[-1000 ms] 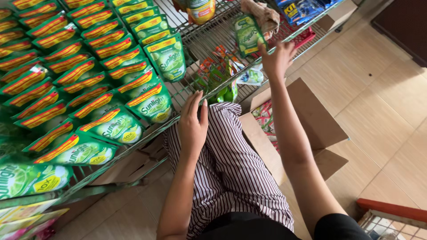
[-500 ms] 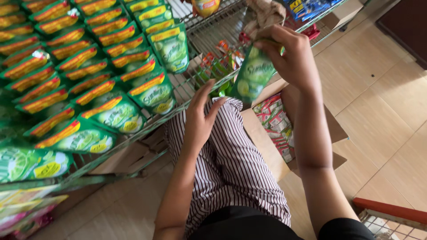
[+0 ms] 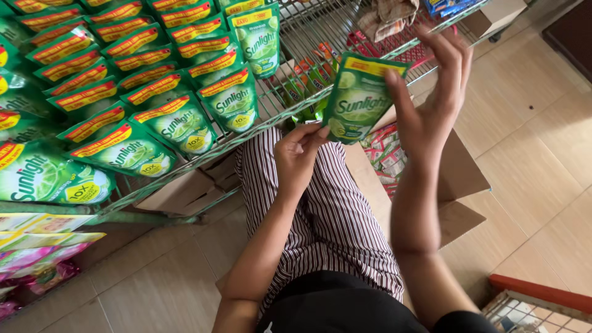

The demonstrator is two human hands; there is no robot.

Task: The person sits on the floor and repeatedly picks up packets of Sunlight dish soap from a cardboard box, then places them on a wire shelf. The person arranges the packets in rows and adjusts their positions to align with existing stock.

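Note:
My right hand point(image 3: 431, 98) holds a green refill pouch point(image 3: 361, 98) upright in front of a wire shelf point(image 3: 271, 114), thumb on its front and fingers spread behind it. My left hand point(image 3: 299, 154) reaches up from my striped-trousered knee and touches the pouch's bottom left corner with its fingertips. Rows of the same green pouches point(image 3: 179, 123) with red and yellow tops lie on the shelf to the left.
An open cardboard box point(image 3: 456, 179) with red and green sachets point(image 3: 385, 154) inside sits on the tiled floor by my right leg. A crumpled cloth point(image 3: 385, 18) lies on the shelf. Pastel packets point(image 3: 37, 246) fill the lower left. A red-rimmed wire basket point(image 3: 536, 305) stands at the bottom right.
My right hand has brought the green pouch down from the shelf toward me and turned its front up. My left hand has risen from my knee to touch its lower corner.

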